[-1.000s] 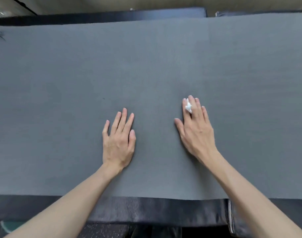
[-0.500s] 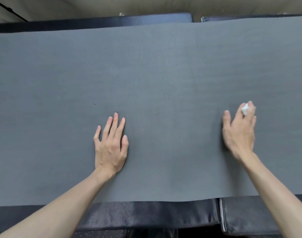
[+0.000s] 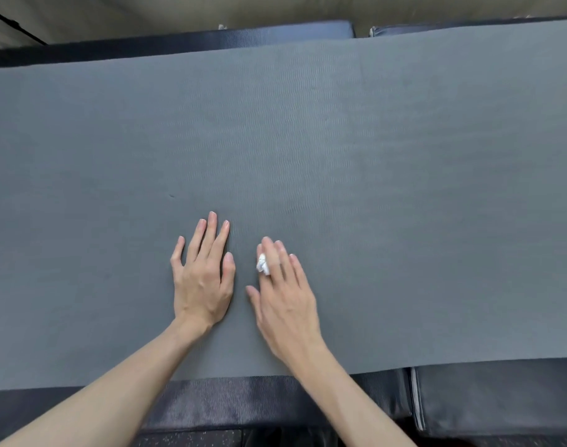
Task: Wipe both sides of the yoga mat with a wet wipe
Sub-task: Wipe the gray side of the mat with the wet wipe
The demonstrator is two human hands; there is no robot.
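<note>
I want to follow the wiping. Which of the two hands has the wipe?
The right hand: a crumpled white wipe shows between its fingers on the yoga mat. The left hand lies flat and bare.

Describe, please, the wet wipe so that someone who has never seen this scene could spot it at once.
Start from the big grey yoga mat spread across the view, then go to the two hands lying flat near its near edge. The wet wipe is the small crumpled white wad poking out between the fingers of the right hand, on the side facing the left hand. It is the only white thing on the mat.
</note>
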